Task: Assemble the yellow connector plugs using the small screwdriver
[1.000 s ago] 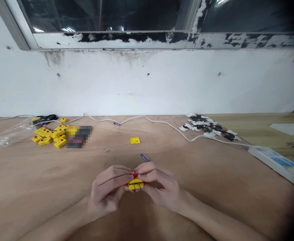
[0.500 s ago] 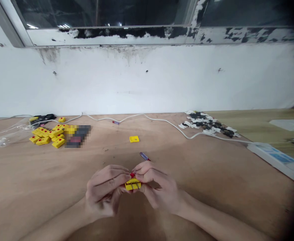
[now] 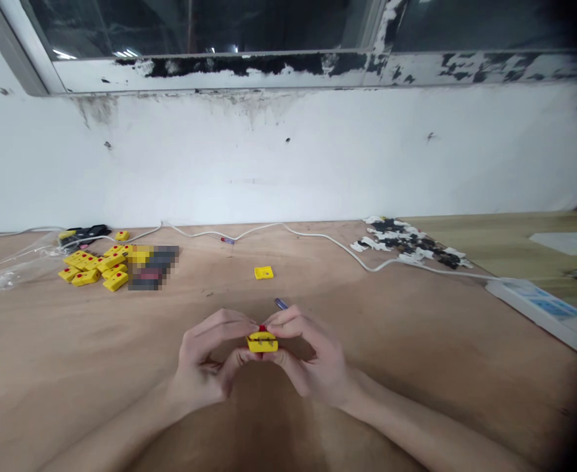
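Observation:
Between both hands is a small yellow plastic case (image 3: pixel 263 345) with a red button on top and small metal parts in the slot facing me. My left hand (image 3: pixel 213 357) grips its left side, fingers above and thumb below. On the other side my right hand (image 3: pixel 313 354) pinches it the same way, fingertips beside the red button. Just beyond the right fingers lies a screwdriver (image 3: pixel 280 303), its near end hidden by the hand. A flat yellow cover (image 3: pixel 263 273) rests on the table farther back.
At the left is a pile of yellow cases with red buttons (image 3: pixel 96 262), near a clear plastic bag (image 3: pixel 18 265). A second screwdriver (image 3: pixel 227 240) lies by a white cable (image 3: pixel 318 236) along the wall. Black and white pieces (image 3: pixel 411 244) and a power strip (image 3: pixel 539 308) are at the right.
Both hands have raised the yellow case slightly and tilted it, so its slot looks narrower. The right fingers now cover more of the near screwdriver.

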`<state>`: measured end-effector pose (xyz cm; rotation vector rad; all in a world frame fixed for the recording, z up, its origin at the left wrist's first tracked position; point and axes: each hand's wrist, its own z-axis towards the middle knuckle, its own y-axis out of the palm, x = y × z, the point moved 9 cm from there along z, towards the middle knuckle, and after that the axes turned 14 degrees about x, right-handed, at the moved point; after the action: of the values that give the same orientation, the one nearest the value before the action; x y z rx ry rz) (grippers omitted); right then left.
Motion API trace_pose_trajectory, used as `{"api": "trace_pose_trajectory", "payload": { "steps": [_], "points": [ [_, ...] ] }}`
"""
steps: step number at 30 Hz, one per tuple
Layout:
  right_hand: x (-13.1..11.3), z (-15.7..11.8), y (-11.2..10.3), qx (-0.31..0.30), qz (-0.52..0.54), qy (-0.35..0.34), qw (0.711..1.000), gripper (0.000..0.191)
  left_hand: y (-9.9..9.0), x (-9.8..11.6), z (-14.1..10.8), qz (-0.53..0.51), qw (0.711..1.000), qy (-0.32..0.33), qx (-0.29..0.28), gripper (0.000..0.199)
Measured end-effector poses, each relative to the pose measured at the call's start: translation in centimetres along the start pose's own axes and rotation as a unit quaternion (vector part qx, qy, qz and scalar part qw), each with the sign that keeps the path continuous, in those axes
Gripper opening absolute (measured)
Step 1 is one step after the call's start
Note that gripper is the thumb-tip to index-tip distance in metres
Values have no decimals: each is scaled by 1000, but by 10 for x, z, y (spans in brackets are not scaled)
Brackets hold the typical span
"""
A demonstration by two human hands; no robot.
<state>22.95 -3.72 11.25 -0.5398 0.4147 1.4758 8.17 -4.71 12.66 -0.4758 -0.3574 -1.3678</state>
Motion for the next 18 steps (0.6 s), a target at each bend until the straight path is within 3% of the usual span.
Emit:
{"api": "trace_pose_trajectory", "payload": {
  "steps": [5,18],
  "points": [
    [1,4,-4,15,-33,-13,999,34,0,-12,-9,-10,999,-31,7,37],
    [-2,3,0,23,-44,-19,999,25,1,-9,-6,-3,999,-52,8,21]
  ]
}}
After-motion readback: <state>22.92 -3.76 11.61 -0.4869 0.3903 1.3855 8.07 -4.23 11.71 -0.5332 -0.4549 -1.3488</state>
